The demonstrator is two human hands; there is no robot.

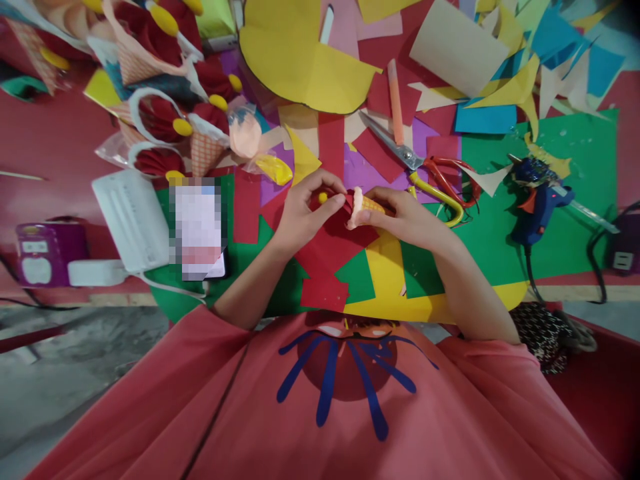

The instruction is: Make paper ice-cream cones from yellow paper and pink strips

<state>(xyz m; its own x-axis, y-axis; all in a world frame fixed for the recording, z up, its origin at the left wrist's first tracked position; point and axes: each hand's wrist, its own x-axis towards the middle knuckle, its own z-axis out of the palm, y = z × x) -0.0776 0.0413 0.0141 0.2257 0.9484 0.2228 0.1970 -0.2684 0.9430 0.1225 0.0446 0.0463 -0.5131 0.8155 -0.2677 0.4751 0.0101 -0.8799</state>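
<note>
A small paper ice-cream cone (373,204) with a pale, wavy rim lies sideways in my right hand (407,217), thumb on the near side and fingers curled behind. My left hand (315,213) pinches the dark red part (347,203) at the cone's mouth between thumb and forefinger. A little yellow ball (323,198) shows inside the curve of the left hand; what joins it to the red part is hidden. Beneath both hands lie red paper pieces (325,250) and a yellow strip (387,267) on a green sheet (430,267).
Large scissors (410,157) with red and yellow handles lie beyond my right hand. A blue glue gun (537,207) rests at the right. Several bigger paper cones (207,143) crowd the far left. Near my left forearm are a phone (217,267) and a white power strip (131,220).
</note>
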